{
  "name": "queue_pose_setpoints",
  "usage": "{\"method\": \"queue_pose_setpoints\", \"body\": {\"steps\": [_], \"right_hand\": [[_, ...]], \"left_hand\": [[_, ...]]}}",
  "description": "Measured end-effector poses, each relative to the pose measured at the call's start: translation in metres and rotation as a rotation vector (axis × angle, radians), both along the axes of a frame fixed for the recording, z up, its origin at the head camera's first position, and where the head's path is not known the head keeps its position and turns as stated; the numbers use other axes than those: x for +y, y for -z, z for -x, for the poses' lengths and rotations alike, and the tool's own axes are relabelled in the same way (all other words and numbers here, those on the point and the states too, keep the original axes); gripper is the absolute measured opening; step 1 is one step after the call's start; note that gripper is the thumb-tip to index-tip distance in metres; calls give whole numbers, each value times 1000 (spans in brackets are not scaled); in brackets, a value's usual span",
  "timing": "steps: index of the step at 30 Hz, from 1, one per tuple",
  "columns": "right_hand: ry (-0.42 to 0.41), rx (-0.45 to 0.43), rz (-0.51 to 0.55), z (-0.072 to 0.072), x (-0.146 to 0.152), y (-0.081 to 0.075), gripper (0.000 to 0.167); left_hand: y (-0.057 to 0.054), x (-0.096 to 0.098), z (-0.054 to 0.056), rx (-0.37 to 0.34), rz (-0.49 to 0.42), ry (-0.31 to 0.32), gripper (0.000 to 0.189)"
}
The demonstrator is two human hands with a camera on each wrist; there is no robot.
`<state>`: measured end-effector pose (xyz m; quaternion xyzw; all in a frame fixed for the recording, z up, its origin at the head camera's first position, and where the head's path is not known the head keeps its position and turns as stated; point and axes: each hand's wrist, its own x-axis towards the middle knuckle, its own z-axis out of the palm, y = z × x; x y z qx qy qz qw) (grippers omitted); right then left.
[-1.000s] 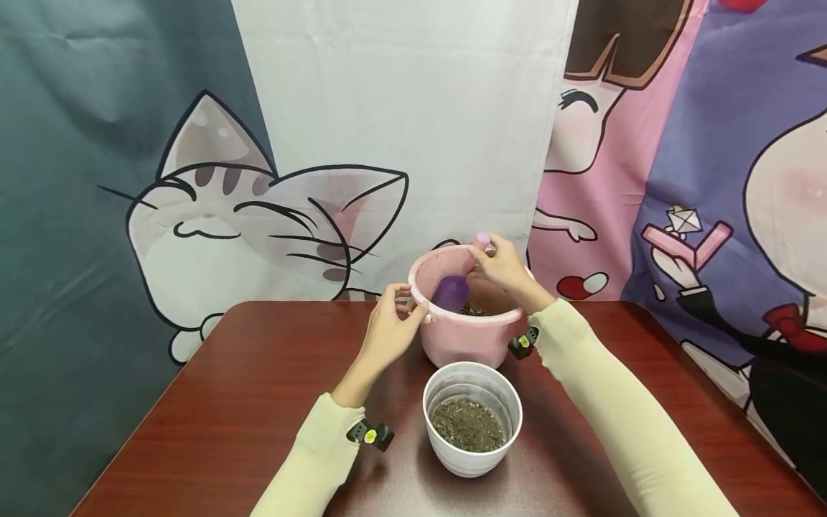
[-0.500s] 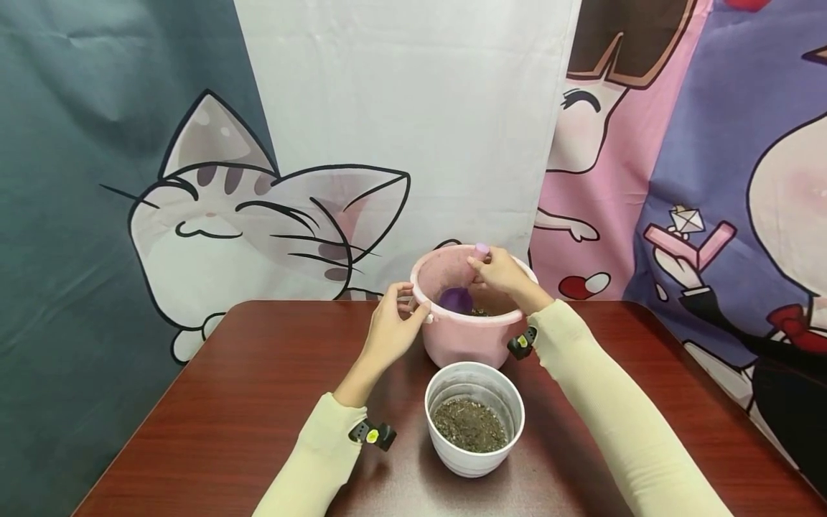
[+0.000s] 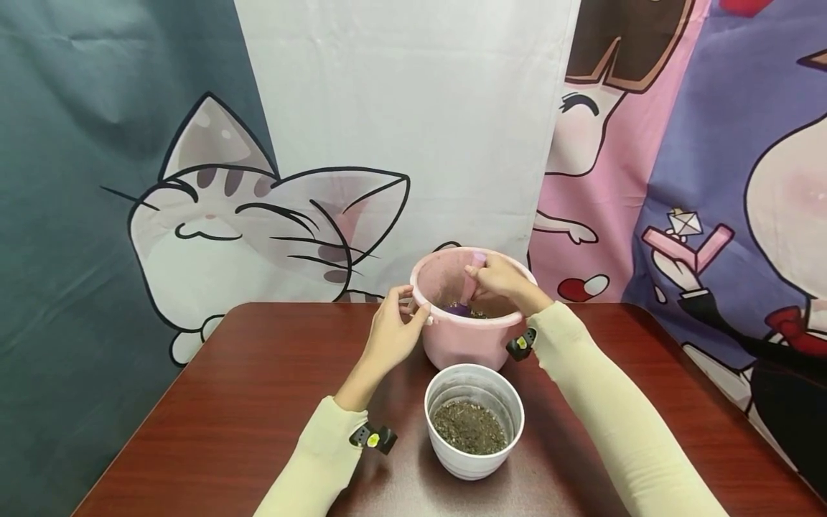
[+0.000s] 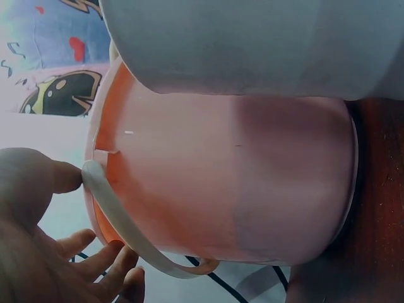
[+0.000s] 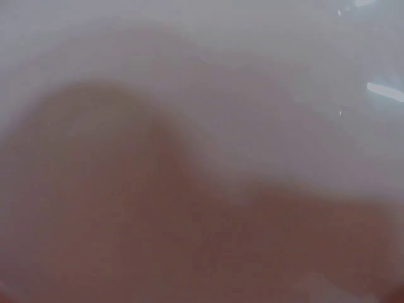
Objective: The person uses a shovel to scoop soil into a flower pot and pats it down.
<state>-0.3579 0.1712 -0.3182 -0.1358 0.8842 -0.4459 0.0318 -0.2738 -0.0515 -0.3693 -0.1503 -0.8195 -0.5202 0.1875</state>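
Observation:
A pink bucket [image 3: 465,343] with dark soil [image 3: 491,309] inside stands at the back of the table. My left hand [image 3: 394,327] holds its left side at the rim. In the left wrist view, the thumb touches the pale bucket handle [image 4: 120,214] near the rim, and the fingertips lie along it. Inside the bucket, my right hand [image 3: 500,278] grips the pink handle of a trowel [image 3: 472,283]; its purple blade is mostly sunk in the soil. Nearer me stands a white pot [image 3: 474,467], partly filled with soil [image 3: 470,427]. The right wrist view is blurred.
The reddish-brown wooden table [image 3: 271,402] carries both containers, the white pot close in front of the bucket. A printed cloth backdrop [image 3: 413,108] hangs right behind the table. Dark cables [image 4: 227,287] show beyond the bucket in the left wrist view.
My right hand has moved down into the bucket with the trowel, and the purple blade has sunk from plain view into the soil. The left hand and white pot have stayed put.

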Motion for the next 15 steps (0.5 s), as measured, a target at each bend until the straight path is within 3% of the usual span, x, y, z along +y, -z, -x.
{"method": "queue_pose_setpoints", "body": {"steps": [8, 15], "right_hand": [[-101, -109, 91, 3, 1, 3, 49], [2, -213, 215, 1, 3, 0, 46]], "left_hand": [[-2, 0, -3, 19, 6, 16, 45], [-2, 2, -5, 18, 21, 18, 45]]}}
